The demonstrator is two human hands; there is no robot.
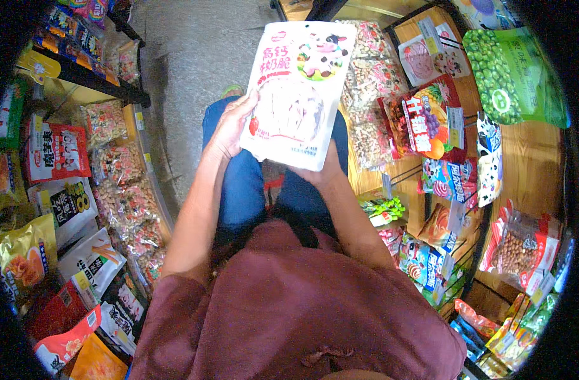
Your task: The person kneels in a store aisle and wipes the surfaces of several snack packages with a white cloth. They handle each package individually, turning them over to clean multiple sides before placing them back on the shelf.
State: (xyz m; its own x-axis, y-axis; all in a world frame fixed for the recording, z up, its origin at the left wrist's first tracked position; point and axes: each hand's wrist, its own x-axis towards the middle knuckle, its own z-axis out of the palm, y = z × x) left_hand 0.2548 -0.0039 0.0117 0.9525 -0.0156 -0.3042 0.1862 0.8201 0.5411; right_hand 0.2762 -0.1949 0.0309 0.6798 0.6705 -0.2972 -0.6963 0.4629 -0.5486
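A white snack pouch (296,102) with a cartoon cow and pink writing is held up in front of my knees. My left hand (234,124) grips its left edge, thumb on the front and the other fingers hidden behind. At the lower right edge, my right hand (320,171) supports it from below and behind, and most of its fingers are out of sight. The pouch is tilted, its printed front facing up at me. Below it are my blue jeans (242,190) and a dark red shirt (294,304).
To the right, a wooden display rack (527,166) carries hanging snack bags, including a red candy bag (427,121) and a green pea bag (513,76). Clear packs of nuts (372,90) lie beside it. More pouches (56,152) and nut packs (123,166) line the left shelf. Grey floor (185,57) runs between.
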